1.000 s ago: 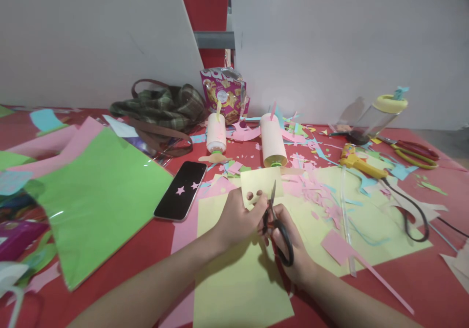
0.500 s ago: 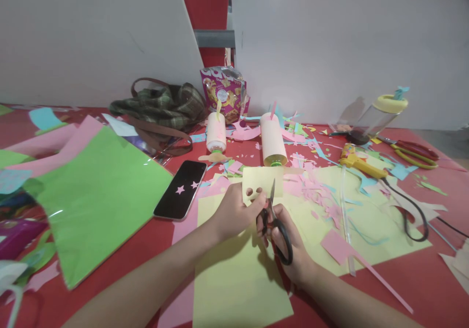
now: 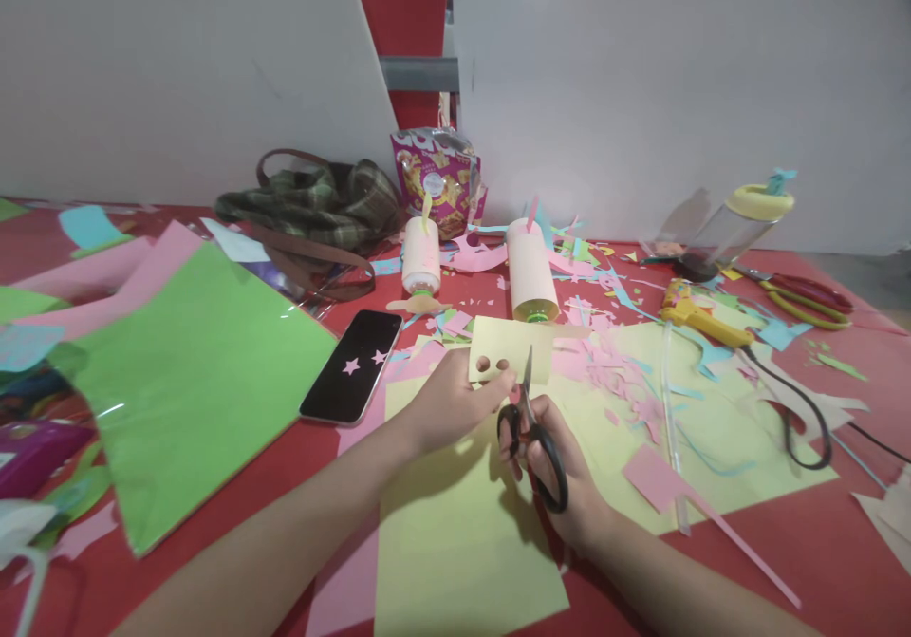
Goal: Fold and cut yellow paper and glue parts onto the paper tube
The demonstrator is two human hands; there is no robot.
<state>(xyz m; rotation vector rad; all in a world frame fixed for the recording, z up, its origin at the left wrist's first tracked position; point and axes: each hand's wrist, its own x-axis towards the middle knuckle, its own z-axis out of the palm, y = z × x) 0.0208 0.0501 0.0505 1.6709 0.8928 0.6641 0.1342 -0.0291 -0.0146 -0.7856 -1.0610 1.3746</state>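
Observation:
A small piece of yellow paper with two round holes is pinched in my left hand, the thumb lying across its lower edge. My right hand holds black-handled scissors, with fingers through the loops and the blades pointing up in front of the paper. Whether the blades touch the paper I cannot tell. Beneath both hands lies a large yellow sheet over a pink sheet. Just beyond the paper stand two wrapped cylinders, a shorter one and a taller one.
To the left are a phone with pink paper stars and green paper. A yellow glue gun, pliers and a clear cup are on the right. Paper scraps, a plaid bag and a snack packet lie around.
The yellow paper has tilted slightly and its upper edge is a little higher. My left hand has shifted slightly with it; the scissors have hardly moved.

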